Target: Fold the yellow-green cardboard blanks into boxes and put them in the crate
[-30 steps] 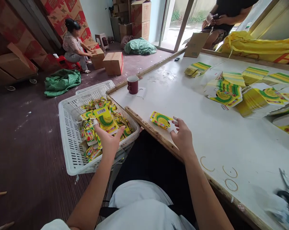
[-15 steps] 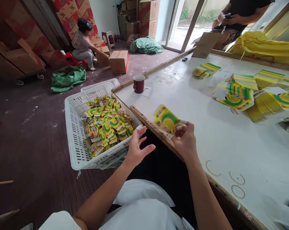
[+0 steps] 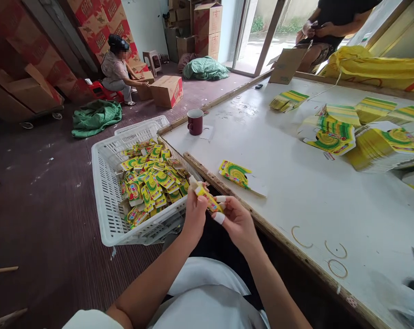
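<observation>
Between my two hands, over the table's near edge, is a small yellow-and-green cardboard box, opened out into a tube and tilted. My left hand grips its upper end, thumb on top. My right hand pinches the lower end with finger and thumb, which carry white finger covers. Beside them on the table lie flat printed cartons, the top one green and yellow. Left of my hands stands a white plastic basket heaped with similar small boxes.
A maroon mug stands at the table's left corner. Stacks of printed cartons lie at the right, rubber bands nearer me. A wooden strip edges the white table. One person crouches by cardboard boxes; another sits beyond the table.
My right hand has brought a carton from the table to my left hand, which has closed on it. The carton is now opened into a tube. The view has shifted slightly.
</observation>
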### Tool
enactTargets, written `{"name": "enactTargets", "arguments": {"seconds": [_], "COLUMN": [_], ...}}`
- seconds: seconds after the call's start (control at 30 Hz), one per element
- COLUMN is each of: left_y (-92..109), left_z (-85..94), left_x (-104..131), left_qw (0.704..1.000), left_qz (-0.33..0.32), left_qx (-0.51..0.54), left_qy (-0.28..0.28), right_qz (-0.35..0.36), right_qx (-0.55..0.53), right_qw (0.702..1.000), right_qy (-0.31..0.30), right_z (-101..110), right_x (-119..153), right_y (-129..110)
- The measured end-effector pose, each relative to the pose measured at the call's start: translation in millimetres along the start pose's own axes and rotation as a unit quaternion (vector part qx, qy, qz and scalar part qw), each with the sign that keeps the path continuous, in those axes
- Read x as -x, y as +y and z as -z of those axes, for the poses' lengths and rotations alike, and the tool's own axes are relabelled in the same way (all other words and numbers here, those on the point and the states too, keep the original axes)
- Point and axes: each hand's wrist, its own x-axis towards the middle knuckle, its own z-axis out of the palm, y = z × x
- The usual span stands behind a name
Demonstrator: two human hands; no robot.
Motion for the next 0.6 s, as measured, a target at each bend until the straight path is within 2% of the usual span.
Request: {"name": "enactTargets", "arguments": {"seconds": [0.13, 0.2, 0.23, 0.27, 0.33, 0.4, 0.43, 0.5, 0.53, 0.6], "left_y": [-4, -1, 3, 8, 22, 34, 39, 42, 41, 35], "left_z": [9.1, 15.0, 18.6, 22.3, 28.9, 31.5, 31.0, 26.7, 23.9, 19.0], "left_x": [-2, -7, -9, -12, -16, -17, -17, -13, -11, -6], "left_qw": [0.998, 0.996, 0.994, 0.992, 0.978, 0.948, 0.926, 0.875, 0.853, 0.827], "left_qz": [0.002, 0.005, -0.004, -0.023, -0.083, -0.137, -0.146, -0.118, -0.094, -0.058], "left_qx": [-0.039, -0.066, -0.086, -0.111, -0.177, -0.268, -0.322, -0.416, -0.447, -0.484], "left_qy": [-0.049, -0.057, -0.06, -0.061, -0.068, -0.103, -0.136, -0.219, -0.253, -0.279], "right_qz": [0.028, 0.078, 0.12, 0.168, 0.258, 0.318, 0.336, 0.354, 0.356, 0.333], "right_qx": [0.039, 0.124, 0.182, 0.248, 0.38, 0.47, 0.492, 0.494, 0.48, 0.428], "right_qw": [0.999, 0.988, 0.974, 0.95, 0.88, 0.817, 0.8, 0.794, 0.802, 0.839], "right_qy": [0.02, 0.045, 0.067, 0.089, 0.121, 0.099, 0.066, -0.005, -0.016, 0.04], "right_z": [22, 34, 40, 47, 56, 58, 56, 48, 43, 35], "right_x": [-5, -6, -7, -8, -9, -8, -7, -4, -2, 1], "right_y": [-2, -2, -3, -5, -11, -19, -22, -24, -24, -21]}}
